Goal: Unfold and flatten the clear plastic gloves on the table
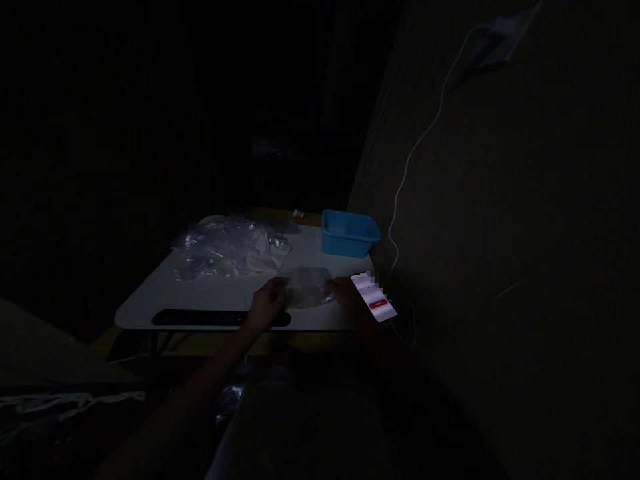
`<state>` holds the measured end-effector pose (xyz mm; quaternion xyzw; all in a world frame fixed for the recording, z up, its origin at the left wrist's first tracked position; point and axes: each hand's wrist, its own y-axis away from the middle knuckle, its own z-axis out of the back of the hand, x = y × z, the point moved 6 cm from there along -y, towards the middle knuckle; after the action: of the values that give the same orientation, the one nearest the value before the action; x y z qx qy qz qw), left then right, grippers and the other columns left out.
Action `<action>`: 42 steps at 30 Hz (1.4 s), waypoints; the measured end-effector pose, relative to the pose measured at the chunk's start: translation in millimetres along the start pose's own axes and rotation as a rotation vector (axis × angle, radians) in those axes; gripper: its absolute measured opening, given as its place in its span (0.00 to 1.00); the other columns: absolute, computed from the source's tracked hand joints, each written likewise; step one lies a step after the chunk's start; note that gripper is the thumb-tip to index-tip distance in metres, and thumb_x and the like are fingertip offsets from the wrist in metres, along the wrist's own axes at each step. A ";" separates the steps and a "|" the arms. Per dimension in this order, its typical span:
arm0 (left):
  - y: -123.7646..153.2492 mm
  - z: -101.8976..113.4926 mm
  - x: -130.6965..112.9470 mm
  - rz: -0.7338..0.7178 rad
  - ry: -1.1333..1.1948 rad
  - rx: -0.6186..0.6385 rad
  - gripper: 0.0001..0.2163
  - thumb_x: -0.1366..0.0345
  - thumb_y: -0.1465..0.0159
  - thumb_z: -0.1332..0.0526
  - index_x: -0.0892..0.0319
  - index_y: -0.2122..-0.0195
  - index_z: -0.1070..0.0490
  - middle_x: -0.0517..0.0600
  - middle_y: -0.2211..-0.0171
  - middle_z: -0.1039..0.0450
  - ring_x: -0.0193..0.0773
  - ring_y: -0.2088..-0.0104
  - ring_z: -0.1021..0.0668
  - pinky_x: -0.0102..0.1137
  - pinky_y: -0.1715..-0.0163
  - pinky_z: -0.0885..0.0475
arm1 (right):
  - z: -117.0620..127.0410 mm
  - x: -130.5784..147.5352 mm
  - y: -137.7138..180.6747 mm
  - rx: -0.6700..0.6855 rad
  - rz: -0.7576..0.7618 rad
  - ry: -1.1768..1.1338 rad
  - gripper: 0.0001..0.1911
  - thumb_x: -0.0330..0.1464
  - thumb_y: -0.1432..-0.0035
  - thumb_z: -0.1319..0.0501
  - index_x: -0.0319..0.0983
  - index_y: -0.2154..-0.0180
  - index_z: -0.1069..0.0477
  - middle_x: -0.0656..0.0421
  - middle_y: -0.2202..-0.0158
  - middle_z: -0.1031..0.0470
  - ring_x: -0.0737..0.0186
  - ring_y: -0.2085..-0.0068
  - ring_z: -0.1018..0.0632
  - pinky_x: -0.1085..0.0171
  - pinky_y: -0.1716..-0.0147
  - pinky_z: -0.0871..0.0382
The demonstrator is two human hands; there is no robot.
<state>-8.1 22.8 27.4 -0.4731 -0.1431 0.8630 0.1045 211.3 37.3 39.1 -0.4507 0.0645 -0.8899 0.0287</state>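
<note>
In the dim head view, a clear plastic bag (307, 288) is stretched between my two hands, just above the near part of a small white table (200, 297). My left hand (267, 300) pinches the bag's left edge with its fingers closed. Opposite it, my right hand (343, 290) grips the right edge, thumb on top. The bag looks flat; whether anything lies inside is too dark to tell. Beyond my left hand lies a heap of crumpled clear plastic bags (215, 250), with a pale cloth-like piece (265, 252) at its right side.
A blue plastic basin (350, 237) stands at the table's back right. A lit phone (374, 297) lies by the right edge, near my right hand. A white cable (407, 160) hangs along the wall. A dark slot (200, 318) runs along the table's front; a small spool-like item (299, 214) sits behind.
</note>
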 end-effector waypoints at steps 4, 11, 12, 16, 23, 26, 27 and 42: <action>1.5 -1.1 -0.8 0.005 0.006 0.004 0.17 0.60 0.45 0.47 0.59 0.55 0.36 0.52 0.58 0.27 0.39 0.61 0.24 0.31 0.62 0.28 | 1.4 -6.1 2.3 -0.045 -0.023 -0.051 0.09 0.32 0.51 0.45 0.37 0.72 0.27 0.59 0.74 0.24 0.62 0.68 0.24 0.67 0.67 0.32; 2.7 -3.0 -2.5 -0.049 -0.032 0.031 0.17 0.62 0.45 0.48 0.59 0.56 0.35 0.52 0.57 0.28 0.40 0.59 0.25 0.34 0.61 0.28 | -4.5 -15.9 3.8 -0.109 -0.139 -0.139 0.16 0.27 0.55 0.44 0.37 0.61 0.30 0.59 0.71 0.24 0.61 0.69 0.23 0.66 0.71 0.29; 3.5 -2.8 -2.9 -0.059 -0.044 0.032 0.16 0.62 0.45 0.48 0.59 0.56 0.35 0.52 0.57 0.28 0.40 0.58 0.25 0.34 0.60 0.29 | -4.9 -16.5 3.7 -0.114 -0.149 -0.143 0.16 0.27 0.55 0.44 0.37 0.61 0.30 0.58 0.71 0.24 0.61 0.69 0.23 0.66 0.71 0.29; 8.1 -3.1 -8.4 -0.136 -0.090 0.048 0.17 0.64 0.46 0.48 0.60 0.55 0.35 0.52 0.55 0.29 0.40 0.56 0.26 0.34 0.57 0.30 | -4.3 -19.0 3.0 -0.132 -0.157 -0.139 0.14 0.27 0.56 0.44 0.37 0.63 0.29 0.57 0.68 0.24 0.60 0.66 0.23 0.65 0.69 0.29; 11.2 -8.2 -15.4 -0.273 -0.163 0.100 0.18 0.70 0.46 0.51 0.60 0.53 0.35 0.52 0.55 0.30 0.38 0.54 0.29 0.34 0.54 0.33 | -2.3 -23.7 5.2 -0.150 -0.145 -0.144 0.14 0.27 0.57 0.43 0.39 0.64 0.29 0.57 0.68 0.24 0.61 0.66 0.24 0.63 0.67 0.29; 11.1 -9.9 -15.0 -0.284 -0.178 0.113 0.19 0.71 0.46 0.51 0.60 0.53 0.35 0.52 0.55 0.31 0.38 0.53 0.29 0.35 0.53 0.34 | -2.2 -23.2 5.9 -0.151 -0.129 -0.145 0.13 0.28 0.57 0.43 0.39 0.64 0.29 0.58 0.67 0.24 0.61 0.66 0.24 0.63 0.67 0.29; 11.2 -10.3 -15.2 -0.285 -0.183 0.118 0.19 0.71 0.46 0.51 0.60 0.52 0.35 0.52 0.55 0.31 0.38 0.53 0.29 0.35 0.53 0.34 | -1.9 -22.9 6.0 -0.152 -0.123 -0.144 0.13 0.28 0.57 0.43 0.39 0.65 0.29 0.57 0.66 0.24 0.60 0.64 0.24 0.63 0.65 0.29; 13.5 9.4 -14.1 -0.159 -0.256 -0.069 0.15 0.62 0.41 0.52 0.59 0.58 0.32 0.53 0.60 0.28 0.40 0.60 0.26 0.33 0.60 0.32 | 5.0 -23.7 18.1 -0.067 -0.204 -0.144 0.17 0.29 0.56 0.41 0.37 0.60 0.30 0.60 0.77 0.26 0.62 0.74 0.24 0.65 0.75 0.31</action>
<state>-9.2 4.2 38.6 -0.3497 -0.2218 0.8998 0.1374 229.2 21.6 20.6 -0.5183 0.0459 -0.8509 -0.0726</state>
